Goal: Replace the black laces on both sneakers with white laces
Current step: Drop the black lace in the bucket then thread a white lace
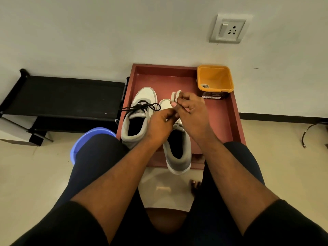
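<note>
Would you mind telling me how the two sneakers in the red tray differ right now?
The left sneaker still carries its black lace, loose over the tongue; on the right sneaker no black lace shows.
The left sneaker lies untouched and wholly inside the red tray; the right sneaker's heel overhangs the tray's near edge, and both hands work above it, the right hand pinching a folded white lace.
Both are white-and-grey, toes toward the wall.

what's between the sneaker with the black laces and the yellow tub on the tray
In the head view, the second sneaker's toe and both hands, left hand and right hand, with the folded white lace, lie between that sneaker and the yellow tub.
</note>
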Tool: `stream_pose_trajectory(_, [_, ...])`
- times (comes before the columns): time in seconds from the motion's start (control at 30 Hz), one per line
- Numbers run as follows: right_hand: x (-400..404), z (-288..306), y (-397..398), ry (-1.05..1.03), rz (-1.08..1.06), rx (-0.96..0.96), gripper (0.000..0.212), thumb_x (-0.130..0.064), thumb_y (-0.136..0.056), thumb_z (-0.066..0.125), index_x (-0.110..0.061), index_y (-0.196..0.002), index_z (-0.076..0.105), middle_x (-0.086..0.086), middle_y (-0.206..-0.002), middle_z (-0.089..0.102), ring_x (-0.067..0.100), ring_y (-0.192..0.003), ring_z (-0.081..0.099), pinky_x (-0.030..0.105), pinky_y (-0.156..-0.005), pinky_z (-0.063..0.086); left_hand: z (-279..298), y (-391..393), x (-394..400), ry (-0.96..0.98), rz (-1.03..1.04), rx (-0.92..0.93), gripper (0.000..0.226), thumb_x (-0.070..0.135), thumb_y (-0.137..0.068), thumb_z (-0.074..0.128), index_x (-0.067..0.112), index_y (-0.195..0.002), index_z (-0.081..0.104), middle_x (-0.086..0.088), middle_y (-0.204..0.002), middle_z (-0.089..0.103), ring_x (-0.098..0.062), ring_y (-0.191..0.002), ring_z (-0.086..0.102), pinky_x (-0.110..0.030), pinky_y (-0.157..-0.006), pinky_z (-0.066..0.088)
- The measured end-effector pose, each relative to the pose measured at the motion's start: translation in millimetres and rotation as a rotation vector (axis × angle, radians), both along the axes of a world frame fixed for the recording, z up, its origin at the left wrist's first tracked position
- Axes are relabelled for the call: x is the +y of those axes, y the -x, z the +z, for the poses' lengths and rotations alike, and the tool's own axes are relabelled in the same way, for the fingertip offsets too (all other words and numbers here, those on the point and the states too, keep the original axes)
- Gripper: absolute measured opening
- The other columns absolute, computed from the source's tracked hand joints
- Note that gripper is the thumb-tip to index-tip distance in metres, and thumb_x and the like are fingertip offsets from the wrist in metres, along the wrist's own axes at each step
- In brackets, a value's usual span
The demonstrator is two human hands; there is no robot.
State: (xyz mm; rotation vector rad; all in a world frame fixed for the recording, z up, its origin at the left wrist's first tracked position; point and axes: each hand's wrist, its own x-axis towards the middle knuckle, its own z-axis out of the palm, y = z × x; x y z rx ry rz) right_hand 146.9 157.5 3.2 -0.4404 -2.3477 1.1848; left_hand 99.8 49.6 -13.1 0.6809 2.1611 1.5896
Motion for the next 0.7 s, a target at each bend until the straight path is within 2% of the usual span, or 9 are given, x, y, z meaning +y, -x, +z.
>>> stream_pose_trajectory(0.07, [3.6, -0.9, -2.3, -0.069, 0.01, -0.065, 0.02, -0.033, -0.088, 0.064, -0.02, -0.098, 0.076, -0.02, -0.107, 0.052, 0.02, -0.109, 0.048, 0.04, -0.093, 0.044, -0.6, -1.9, -0.6, -0.035, 0.015, -0.026, 0.034, 0.005, -0.093, 0.057, 0.026, -0.067, 0.063, 0.017, -0.053, 0.059, 0.007, -0.055, 0.048, -0.012, -0.058, 0.04])
stream_pose_trajectory(0.1, [5.3, 1.5, -4.5, -0.098, 0.029, -0.09, 0.019, -0.033, -0.089, 0.065, -0.022, -0.098, 0.076, -0.021, -0.107, 0.051, 0.019, -0.109, 0.046, 0.042, -0.093, 0.043, -0.9, -3.6, -0.4, -0.054, 0.024, -0.044, 0.036, 0.003, -0.093, 0.057, 0.026, -0.066, 0.062, 0.016, -0.051, 0.058, 0.006, -0.053, 0.047, -0.012, -0.057, 0.039])
stream_pose_trajectory(0.2, [17.3, 8.6, -11.5, -0.402, 0.043, -0.065, 0.022, -0.034, -0.092, 0.062, -0.019, -0.099, 0.075, -0.006, -0.105, 0.058, 0.022, -0.096, 0.05, 0.04, -0.08, 0.046, 0.7, -7.3, 1.6, -0.087, 0.05, -0.108, 0.033, 0.008, -0.095, 0.057, 0.023, -0.067, 0.065, 0.015, -0.05, 0.056, 0.005, -0.052, 0.045, -0.015, -0.057, 0.038])
stream_pose_trajectory(0.3, [29.3, 8.8, -16.1, -0.706, 0.001, 0.009, 0.028, -0.033, -0.094, 0.054, -0.013, -0.103, 0.072, 0.006, -0.093, 0.059, 0.027, -0.079, 0.052, 0.038, -0.063, 0.045, 5.4, -9.0, 1.3, -0.108, 0.078, -0.185, 0.027, 0.014, -0.097, 0.055, 0.01, -0.075, 0.07, 0.005, -0.062, 0.062, -0.006, -0.062, 0.053, -0.021, -0.064, 0.043])
stream_pose_trajectory(0.37, [32.9, 4.0, -18.5, -0.775, 0.074, 0.08, 0.027, -0.031, -0.095, 0.054, -0.012, -0.106, 0.071, 0.008, -0.098, 0.062, 0.027, -0.078, 0.053, 0.041, -0.062, 0.046, 11.4, -7.6, -1.0, -0.095, 0.051, -0.227, 0.027, 0.014, -0.098, 0.054, 0.007, -0.077, 0.07, -0.003, -0.068, 0.064, -0.009, -0.064, 0.056, -0.022, -0.064, 0.046])
stream_pose_trajectory(0.43, [34.9, 1.9, -17.7, -0.817, 0.252, 0.117, 0.031, -0.034, -0.099, 0.049, -0.015, -0.107, 0.071, 0.005, -0.116, 0.066, 0.027, -0.086, 0.055, 0.041, -0.068, 0.046, 16.2, -2.9, -4.4, -0.032, -0.064, -0.195, 0.025, 0.003, -0.095, 0.052, 0.006, -0.077, 0.068, 0.001, -0.065, 0.065, -0.001, -0.058, 0.056, -0.015, -0.059, 0.045])
stream_pose_trajectory(0.5, [38.7, 2.8, -12.1, -0.736, 0.399, 0.075, 0.032, -0.037, -0.099, 0.049, -0.017, -0.11, 0.071, 0.0, -0.119, 0.067, 0.025, -0.091, 0.058, 0.04, -0.073, 0.046, 18.3, 3.6, -7.2, 0.072, -0.183, -0.105, 0.024, -0.003, -0.092, 0.051, 0.007, -0.077, 0.067, -0.001, -0.068, 0.068, -0.002, -0.064, 0.06, -0.022, -0.061, 0.049])
stream_pose_trajectory(0.6, [45.6, 10.4, -4.7, -0.438, 0.429, 0.0, 0.027, -0.029, -0.095, 0.057, -0.012, -0.111, 0.072, -0.012, -0.086, 0.068, 0.009, -0.072, 0.06, 0.032, -0.064, 0.046, 14.2, 11.6, -11.8, 0.079, -0.216, -0.058, 0.027, 0.019, -0.09, 0.054, -0.003, -0.088, 0.07, -0.03, -0.085, 0.066, -0.022, -0.074, 0.058, -0.048, -0.076, 0.05])
stream_pose_trajectory(0.7, [45.9, 14.4, -3.5, -0.303, 0.373, -0.11, 0.023, -0.021, -0.095, 0.058, -0.007, -0.108, 0.072, -0.003, -0.078, 0.069, 0.005, -0.063, 0.058, 0.024, -0.058, 0.044, 10.8, 10.1, -11.9, 0.091, -0.135, -0.037, 0.022, 0.018, -0.092, 0.058, 0.001, -0.084, 0.07, -0.022, -0.076, 0.067, -0.022, -0.066, 0.058, -0.048, -0.072, 0.052])
